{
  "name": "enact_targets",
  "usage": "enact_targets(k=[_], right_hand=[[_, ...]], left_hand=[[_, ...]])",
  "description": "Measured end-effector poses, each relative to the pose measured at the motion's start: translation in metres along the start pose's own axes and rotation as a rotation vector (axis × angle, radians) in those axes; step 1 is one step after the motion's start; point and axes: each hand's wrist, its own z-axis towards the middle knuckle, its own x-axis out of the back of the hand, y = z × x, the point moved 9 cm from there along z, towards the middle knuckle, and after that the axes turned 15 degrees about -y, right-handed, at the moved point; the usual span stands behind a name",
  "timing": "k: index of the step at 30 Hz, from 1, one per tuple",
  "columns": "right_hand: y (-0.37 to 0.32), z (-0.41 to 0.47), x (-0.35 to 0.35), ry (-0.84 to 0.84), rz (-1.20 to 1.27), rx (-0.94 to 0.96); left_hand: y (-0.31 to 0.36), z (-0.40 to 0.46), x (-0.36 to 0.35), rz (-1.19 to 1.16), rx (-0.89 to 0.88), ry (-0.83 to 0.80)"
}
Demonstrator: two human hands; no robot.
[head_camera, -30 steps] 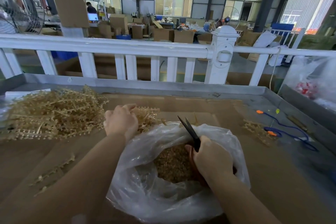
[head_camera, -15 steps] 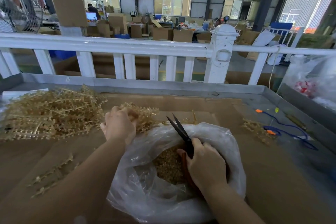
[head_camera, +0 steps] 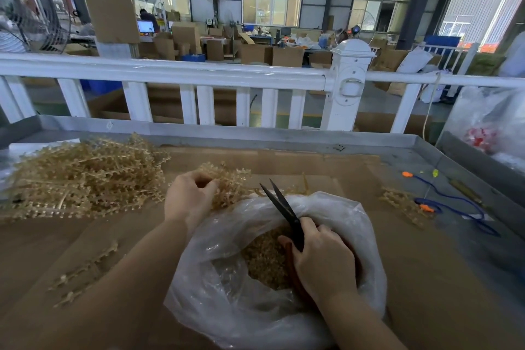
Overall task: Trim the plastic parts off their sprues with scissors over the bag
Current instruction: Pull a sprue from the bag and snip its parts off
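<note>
**Scissors open over the bag, a sprue bunch in the other hand**

Scissors (head_camera: pixel 284 210) sit in the right hand (head_camera: pixel 324 261), whose fingers are curled round the reddish handles; the two dark blades stand slightly apart and point up and away, toward the far edge of the table (head_camera: pixel 426 278). This hand rests in the mouth of a clear plastic bag (head_camera: pixel 227 301), which lies near the front edge of the table, about midway along it. Inside the bag is a heap of small tan cut parts (head_camera: pixel 267 261), just left of the handles.

The left hand (head_camera: pixel 190 199) is just beyond the bag's far left rim, its fingers curled round a small bunch of sprues (head_camera: pixel 227 182) that spreads out to the right of the knuckles. The blade tips are close to this bunch but apart from it.

A big pile of tan sprues (head_camera: pixel 82 176) covers the far left part of the table. A few loose sprue pieces (head_camera: pixel 85 273) lie toward the front left, and another small cluster (head_camera: pixel 403 204) lies to the right of the bag. Near the right edge is a blue cord (head_camera: pixel 454 202) with orange ends. The table is lined with brown cardboard and has a raised metal rim; a white railing (head_camera: pixel 199 74) runs behind its far edge.
</note>
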Motion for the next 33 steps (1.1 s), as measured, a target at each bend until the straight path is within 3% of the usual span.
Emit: enact_targets(k=[4, 7, 11, 16, 23, 28, 33], right_hand=[[-0.001, 0.0, 0.0, 0.003, 0.005, 0.004], [0.0, 0.001, 0.0, 0.004, 0.011, 0.003], [0.001, 0.001, 0.0, 0.018, 0.001, -0.006], [-0.001, 0.0, 0.001, 0.037, 0.005, 0.003], [-0.001, 0.0, 0.002, 0.04, 0.009, 0.004], [0.0, -0.001, 0.001, 0.042, 0.011, 0.007], [-0.001, 0.0, 0.0, 0.033, 0.001, 0.005]], left_hand=[[0.0, 0.011, 0.007, 0.346, 0.045, 0.068], [-0.005, 0.025, -0.004, 0.507, 0.101, -0.083], [-0.008, 0.031, -0.017, 0.521, 0.112, -0.183], [0.005, 0.024, -0.008, 0.529, 0.024, -0.018], [0.022, 0.012, -0.004, 0.593, -0.063, 0.044], [0.046, 0.002, 0.006, 0.457, -0.236, 0.122], [0.045, 0.011, 0.023, 0.001, -0.127, 0.084]])
